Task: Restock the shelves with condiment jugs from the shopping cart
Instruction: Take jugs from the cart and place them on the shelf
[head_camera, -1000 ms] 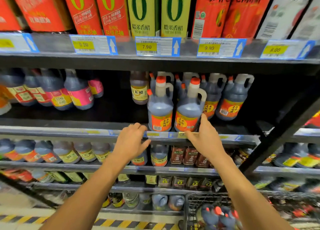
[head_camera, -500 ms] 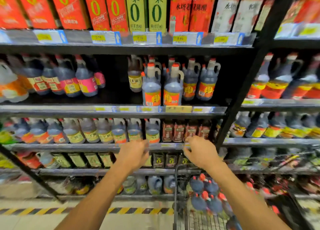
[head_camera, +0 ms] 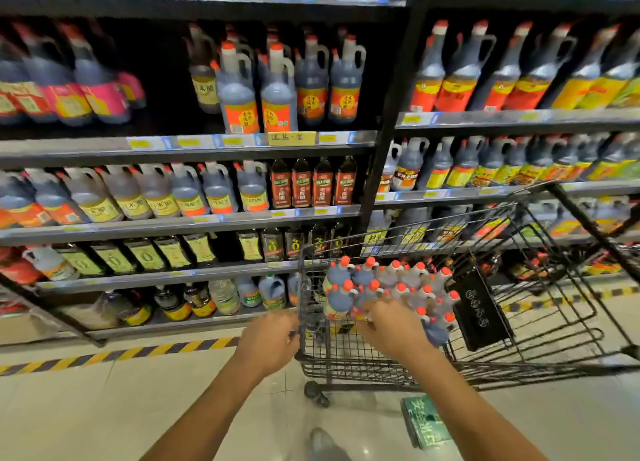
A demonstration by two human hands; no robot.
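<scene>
Shelves (head_camera: 194,145) of dark condiment bottles fill the left of the aisle, labels faced forward so shoppers can read them; two orange-labelled jugs (head_camera: 258,89) stand at the front lip of the upper shelf, with a dark gap to their left where more stock would plausibly go.

Below them, your left hand (head_camera: 268,342) sits just beside the front corner of the shopping cart (head_camera: 519,322), at its wire wall. Its fingers (head_camera: 289,325) curl inward, and whether they grip the wire or hold nothing you cannot tell from this angle.

To the right, your right hand (head_camera: 389,325) reaches over the rim into the basket, its back to the camera. The fingers point down among the red-capped jugs (head_camera: 391,290) and are hidden, so their state cannot be told: no jug is lifted clear.

Those jugs stand upright and packed close in the near end of the cart (a tight cluster keeps them from tipping as the cart rolls). The cart itself is parked close to the shelving, which keeps each carry short.

Judged from this, you are at the pick-up step, with many jugs left to shelve.
</scene>
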